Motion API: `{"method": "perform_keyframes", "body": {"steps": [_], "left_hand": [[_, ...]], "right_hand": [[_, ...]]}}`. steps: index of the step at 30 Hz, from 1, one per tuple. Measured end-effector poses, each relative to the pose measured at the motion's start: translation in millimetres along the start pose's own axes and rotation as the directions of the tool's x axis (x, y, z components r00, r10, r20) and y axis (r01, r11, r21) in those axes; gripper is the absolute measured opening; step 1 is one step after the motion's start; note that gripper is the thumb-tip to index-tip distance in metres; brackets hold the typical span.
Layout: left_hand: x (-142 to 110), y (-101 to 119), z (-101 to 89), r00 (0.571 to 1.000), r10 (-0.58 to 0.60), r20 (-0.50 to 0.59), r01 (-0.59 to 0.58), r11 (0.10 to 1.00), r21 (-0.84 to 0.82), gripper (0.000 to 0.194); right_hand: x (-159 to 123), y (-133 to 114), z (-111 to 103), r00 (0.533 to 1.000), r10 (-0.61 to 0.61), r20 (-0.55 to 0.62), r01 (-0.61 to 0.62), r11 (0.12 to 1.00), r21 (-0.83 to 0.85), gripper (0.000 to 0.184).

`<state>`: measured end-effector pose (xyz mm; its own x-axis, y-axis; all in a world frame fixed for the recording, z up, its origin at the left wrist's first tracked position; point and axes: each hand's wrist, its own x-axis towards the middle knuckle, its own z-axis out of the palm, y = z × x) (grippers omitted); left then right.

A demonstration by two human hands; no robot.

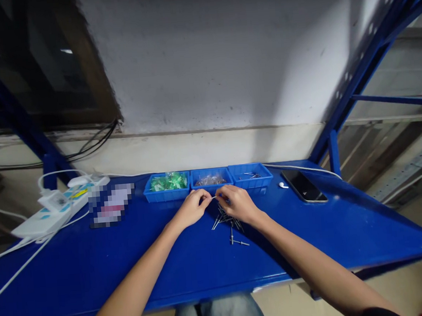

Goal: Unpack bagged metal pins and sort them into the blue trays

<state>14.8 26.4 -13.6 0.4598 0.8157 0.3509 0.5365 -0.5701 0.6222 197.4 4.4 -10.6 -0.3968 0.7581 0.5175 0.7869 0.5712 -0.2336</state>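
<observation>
A pale wall (203,61) rises behind a blue table (106,268), which spreads across the scene between blue metal posts. A white power strip (37,224) with plugs and cables lies at the far left of the table. Three blue bins stand in a row, side by side, at the far edge: the left bin (168,195) holds green material in clear plastic, the middle bin (198,187) small brownish pieces too tiny to identify, the right bin (251,183) a few thin metal pins. A dark phone (304,186) lies to the right of the bins; a pixelated item (113,204) lies to their left.

The left hand (195,209) and the right hand (238,204) meet just on the near side of the middle bin. Each is closed in a narrow fingertip pinch on a small thin piece (214,197), held between them above the table. Under and beside the right hand lies a loose pile of metal pins (220,219), partly hidden by it; two separate pins (240,243) lie nearer the table's near edge. A white earbud (283,185) rests just left of the phone.
</observation>
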Motion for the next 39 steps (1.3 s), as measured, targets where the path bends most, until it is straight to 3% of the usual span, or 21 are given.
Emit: {"method": "perform_keyframes", "body": {"steps": [17, 23, 31, 33, 36, 39], "left_hand": [[-2.1, 8.1, 3.6, 0.998, 0.036, -0.057, -0.032, 0.997, 0.066, 0.017], [-2.3, 12.1, 6.2, 0.992, 0.026, -0.12, -0.006, 0.986, 0.164, 0.023], [-1.7, 14.2, 4.0, 0.988, 0.076, -0.131, -0.053, 0.984, 0.172, 0.027], [-0.4, 14.7, 5.7, 0.989, 0.053, -0.135, -0.032, 0.987, 0.157, 0.03], [0.4, 14.0, 7.7, 0.989, -0.08, -0.121, 0.09, 0.993, 0.078, 0.036], [-2.4, 11.9, 5.1, 0.983, -0.181, 0.018, 0.181, 0.984, 0.002, 0.039]], "right_hand": [[-1.7, -9.0, 2.8, 0.999, 0.035, -0.003, -0.035, 0.998, -0.046, 0.013], [-2.2, -10.1, 1.9, 1.0, -0.004, -0.02, 0.004, 1.0, -0.024, 0.013], [-2.4, -10.7, -0.9, 0.996, -0.092, -0.017, 0.091, 0.993, -0.08, 0.017], [-2.0, -13.5, -2.6, 0.994, -0.104, -0.029, 0.101, 0.991, -0.089, 0.018], [-0.2, -12.7, -8.4, 0.993, -0.104, -0.059, 0.098, 0.991, -0.088, 0.017], [1.7, 3.6, -18.4, 0.984, -0.02, -0.177, 0.01, 0.998, -0.054, 0.015]]}}
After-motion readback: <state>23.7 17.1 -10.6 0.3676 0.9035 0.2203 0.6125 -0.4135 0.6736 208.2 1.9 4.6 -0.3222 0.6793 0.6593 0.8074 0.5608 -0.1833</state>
